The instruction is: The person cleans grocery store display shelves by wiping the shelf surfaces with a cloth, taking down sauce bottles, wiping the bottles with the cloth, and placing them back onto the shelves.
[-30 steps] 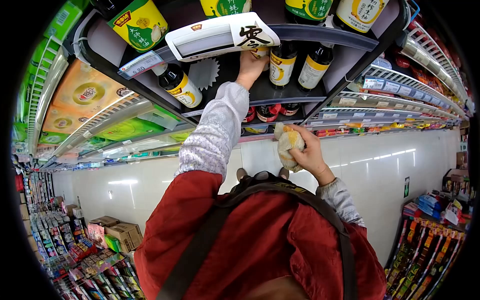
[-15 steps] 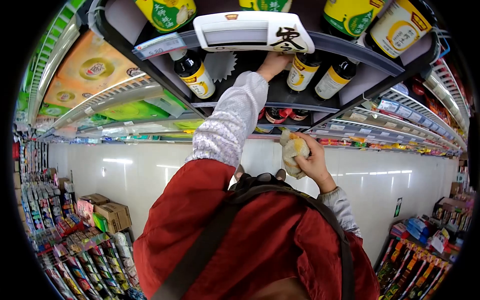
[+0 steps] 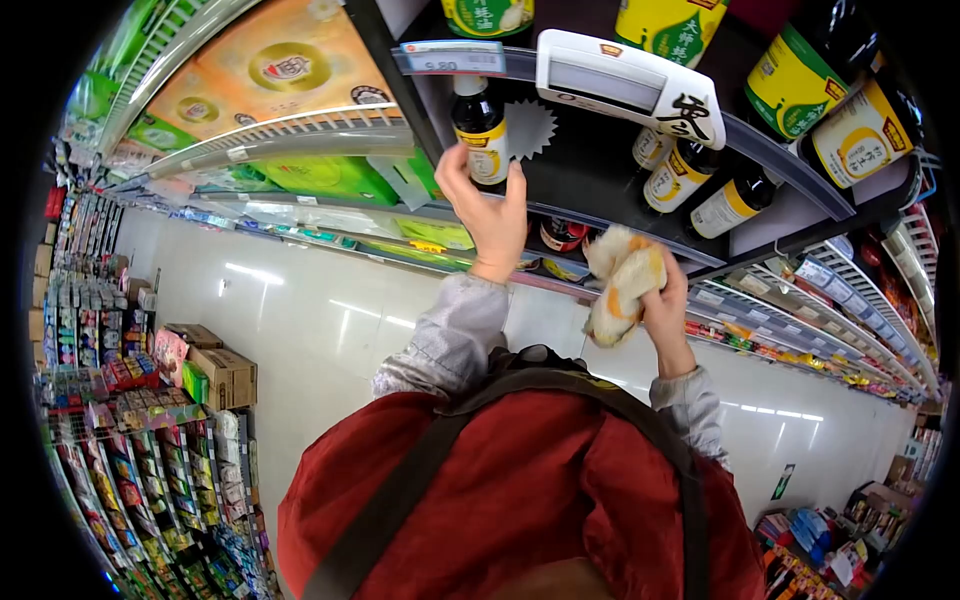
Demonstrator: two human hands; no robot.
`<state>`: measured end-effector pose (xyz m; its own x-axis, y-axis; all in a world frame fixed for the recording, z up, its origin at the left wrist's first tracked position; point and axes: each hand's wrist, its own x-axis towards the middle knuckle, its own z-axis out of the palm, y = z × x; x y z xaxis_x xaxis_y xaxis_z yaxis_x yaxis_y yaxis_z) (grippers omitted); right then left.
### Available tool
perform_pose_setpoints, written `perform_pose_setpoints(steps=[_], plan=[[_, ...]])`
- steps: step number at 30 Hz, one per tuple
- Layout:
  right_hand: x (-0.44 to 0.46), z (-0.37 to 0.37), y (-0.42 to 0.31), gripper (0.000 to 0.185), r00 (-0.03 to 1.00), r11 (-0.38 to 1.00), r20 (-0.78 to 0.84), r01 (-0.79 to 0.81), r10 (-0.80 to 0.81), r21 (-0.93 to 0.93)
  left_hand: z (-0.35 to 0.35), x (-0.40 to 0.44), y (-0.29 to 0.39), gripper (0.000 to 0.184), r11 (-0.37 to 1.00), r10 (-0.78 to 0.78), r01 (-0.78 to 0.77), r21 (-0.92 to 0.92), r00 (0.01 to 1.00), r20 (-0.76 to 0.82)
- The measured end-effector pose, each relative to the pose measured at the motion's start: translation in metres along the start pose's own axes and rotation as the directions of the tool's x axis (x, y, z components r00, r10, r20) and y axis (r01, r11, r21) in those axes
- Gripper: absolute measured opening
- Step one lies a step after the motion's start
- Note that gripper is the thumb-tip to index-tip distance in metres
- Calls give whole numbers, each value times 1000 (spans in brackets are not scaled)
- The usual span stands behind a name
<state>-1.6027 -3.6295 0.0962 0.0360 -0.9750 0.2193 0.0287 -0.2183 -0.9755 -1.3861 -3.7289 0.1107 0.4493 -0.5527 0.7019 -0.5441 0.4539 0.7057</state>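
My left hand (image 3: 487, 222) reaches up to a dark sauce bottle (image 3: 482, 140) with a yellow and white label, upright at the left end of the middle shelf. Its thumb and fingers are spread to either side of the lower bottle; whether they touch it I cannot tell. In my right hand (image 3: 664, 312) is a crumpled, off-white cloth (image 3: 624, 285) with yellow-orange patches, held below the shelf edge. Several similar bottles (image 3: 675, 178) stand at the right of that shelf, partly behind a white sign (image 3: 628, 85).
Above, the upper shelf holds several larger bottles with green and yellow labels (image 3: 798, 82). A price tag (image 3: 453, 58) hangs on its edge. Orange packs (image 3: 285, 70) fill the rack at left. Cardboard boxes (image 3: 222, 372) and goods racks stand behind on the pale floor (image 3: 300, 300).
My left hand has drawn back from the right-hand bottles and moved to the bottle at the left end. The right hand still grips the cloth. The camera view has turned.
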Motion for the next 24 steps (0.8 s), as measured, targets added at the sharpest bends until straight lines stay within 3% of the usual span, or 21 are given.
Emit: perform_pose_setpoints(steps=[1,3,4,6,9,10,11,13,14,15,18,19,21,22,23,24], plan=[[13,6,-7,53,1000,998,8,5,-6,65,-3,7,-5,67,997,-4,0,77,999,50],[42,24,-25,56,997,997,-2,73,-73,28,3,12,-10,79,995,-81,76,59,993,86],[59,31,-25,53,984,984,9,179,-179,27,7,14,-10,83,992,-124,120,50,987,104],[90,54,-43,45,972,967,-32,235,-233,96,16,16,-18,91,980,-200,199,24,974,101],[146,76,-39,39,976,975,11,219,-220,19,26,19,-30,93,947,-312,306,92,948,57],[166,87,-31,40,979,977,35,204,-202,-67,31,17,-40,95,929,-371,371,17,927,51],[180,101,-21,41,981,970,56,190,-184,-153,32,15,-41,79,947,-320,318,50,947,35],[190,143,-20,44,907,854,94,419,-411,-310,37,14,-55,61,956,-292,291,17,955,42],[188,153,-19,44,886,853,-16,442,-464,-276,38,16,-52,45,953,-302,302,11,953,32],[188,154,-21,44,883,850,-11,449,-469,-276,35,21,-53,45,954,-300,300,7,954,25],[190,143,-15,44,919,892,-17,377,-394,-249,31,26,-72,48,976,-201,212,-57,968,151],[191,140,-16,39,934,918,-34,343,-356,-198,27,29,-71,48,974,-207,218,-61,967,148],[211,126,11,35,963,963,35,269,-269,-13,19,40,-65,59,949,-172,249,-196,924,340],[208,121,-5,31,989,990,26,144,-143,-8,22,44,-72,64,909,-175,306,-283,896,408],[221,116,12,32,998,991,40,45,-50,124,23,45,-79,64,906,-174,306,-292,898,403],[226,108,11,33,986,984,143,-102,82,144,23,47,-86,61,874,-145,353,-333,845,514]])
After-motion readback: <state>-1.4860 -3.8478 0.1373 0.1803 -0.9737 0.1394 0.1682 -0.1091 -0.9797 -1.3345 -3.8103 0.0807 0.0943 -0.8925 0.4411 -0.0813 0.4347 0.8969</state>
